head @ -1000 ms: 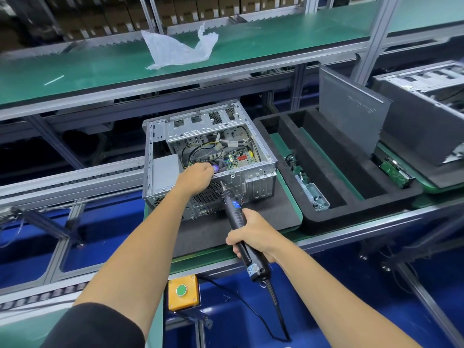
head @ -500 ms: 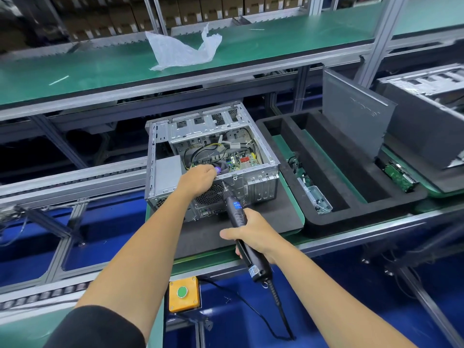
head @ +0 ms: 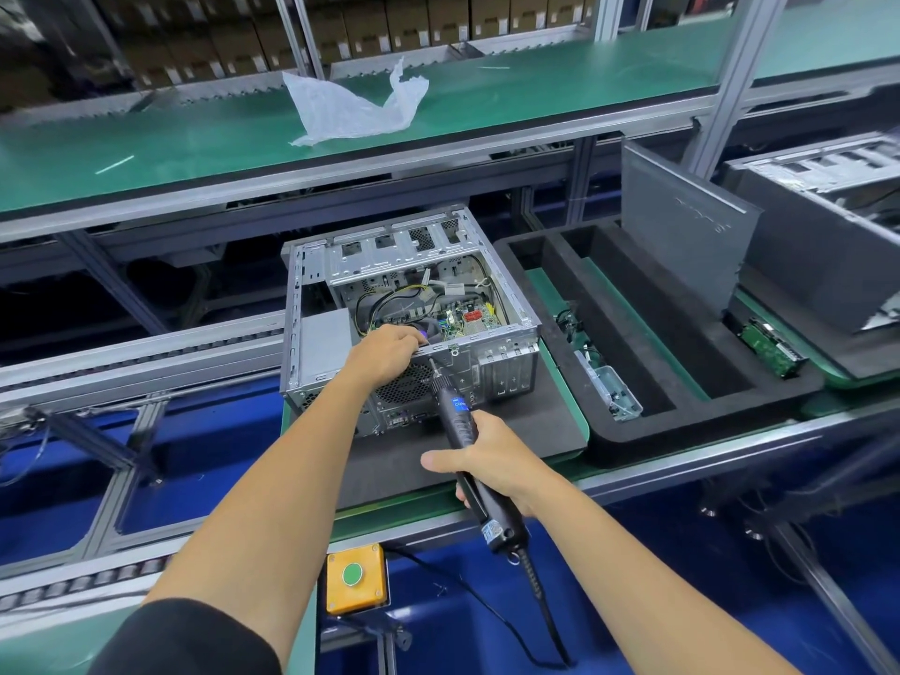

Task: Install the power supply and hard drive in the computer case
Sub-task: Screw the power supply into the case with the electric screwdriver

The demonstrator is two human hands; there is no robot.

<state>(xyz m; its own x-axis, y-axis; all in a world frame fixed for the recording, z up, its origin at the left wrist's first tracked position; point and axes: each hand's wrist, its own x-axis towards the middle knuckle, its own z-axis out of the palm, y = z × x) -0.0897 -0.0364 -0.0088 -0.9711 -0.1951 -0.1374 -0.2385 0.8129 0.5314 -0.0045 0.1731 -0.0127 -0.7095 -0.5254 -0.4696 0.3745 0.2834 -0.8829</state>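
1. Head view: computer case (head: 414, 304) sat open-side-up at frame centre, on a black foam pad (head: 526, 431).
2. Left hand (head: 389, 350) reached in from lower left, forearm straight, knuckles up, fingers curled over the case's near top edge, tips hidden inside.
3. Right hand (head: 492, 462) came from lower right, wrapped round an electric screwdriver (head: 460, 426), thumb out to the left.
4. Bit tip met the case's rear panel, just right of the left hand.
5. Hard drive (head: 769, 350) lay at right, well apart.

The open metal computer case (head: 414, 304) lies on a black foam pad (head: 487, 431), wiring and board exposed inside.
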